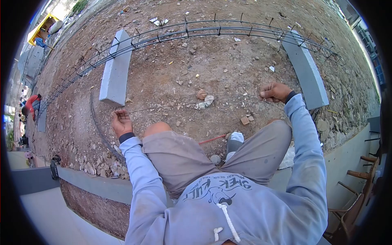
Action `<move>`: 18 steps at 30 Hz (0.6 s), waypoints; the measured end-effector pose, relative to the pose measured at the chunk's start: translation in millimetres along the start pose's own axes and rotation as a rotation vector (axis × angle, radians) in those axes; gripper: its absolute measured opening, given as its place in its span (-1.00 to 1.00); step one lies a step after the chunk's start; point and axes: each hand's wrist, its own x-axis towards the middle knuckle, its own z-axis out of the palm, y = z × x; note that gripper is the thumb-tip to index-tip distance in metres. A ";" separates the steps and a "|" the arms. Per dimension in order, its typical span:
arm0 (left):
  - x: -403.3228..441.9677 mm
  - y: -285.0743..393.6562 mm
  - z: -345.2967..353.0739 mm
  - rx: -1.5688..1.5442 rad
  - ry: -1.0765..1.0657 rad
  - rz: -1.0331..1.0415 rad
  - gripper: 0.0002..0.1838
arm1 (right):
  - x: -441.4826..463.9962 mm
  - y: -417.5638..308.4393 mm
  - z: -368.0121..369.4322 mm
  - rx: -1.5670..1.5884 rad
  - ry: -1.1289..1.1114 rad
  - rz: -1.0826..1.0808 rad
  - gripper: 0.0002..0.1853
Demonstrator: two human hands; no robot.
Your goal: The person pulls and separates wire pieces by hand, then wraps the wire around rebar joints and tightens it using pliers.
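My left hand (pixel 121 122) is held low above the dirt, palm turned up, its fingers closed at one end of a thin wire (pixel 157 108). The wire runs nearly straight across in front of my knees. At its other end, my right hand (pixel 276 92) pinches it between thumb and fingers. Beyond both hands, a long steel rebar cage (pixel 186 27) with stirrups lies across two grey blocks, a left block (pixel 115 75) and a right block (pixel 307 73). My left hand is just below the left block's near end; my right hand is left of the right block.
Stones (pixel 202 94) and rubble (pixel 102 165) lie on the ground. A thin red rod (pixel 212 139) shows between my legs. A dark curved strip (pixel 96 122) lies at left. A person in red (pixel 30 105) crouches by the cage's far left end. Wooden chairs (pixel 359 174) stand at right.
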 end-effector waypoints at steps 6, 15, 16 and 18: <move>-23.5 -16.8 31.8 0.616 -0.050 -0.182 -0.73 | 1.1 25.6 -9.6 -0.296 0.201 0.048 -0.77; -39.5 -28.7 -56.5 1.011 0.215 -0.342 -0.60 | 37.9 93.5 -19.5 -0.992 0.602 0.028 -0.62; -46.1 -26.5 -84.1 1.029 0.269 -0.310 -0.61 | 40.4 94.5 -23.5 -1.001 0.593 0.032 -0.63; -47.3 -24.5 -187.1 1.125 0.320 -0.168 -0.71 | 44.1 94.5 -30.6 -0.999 0.565 0.040 -0.65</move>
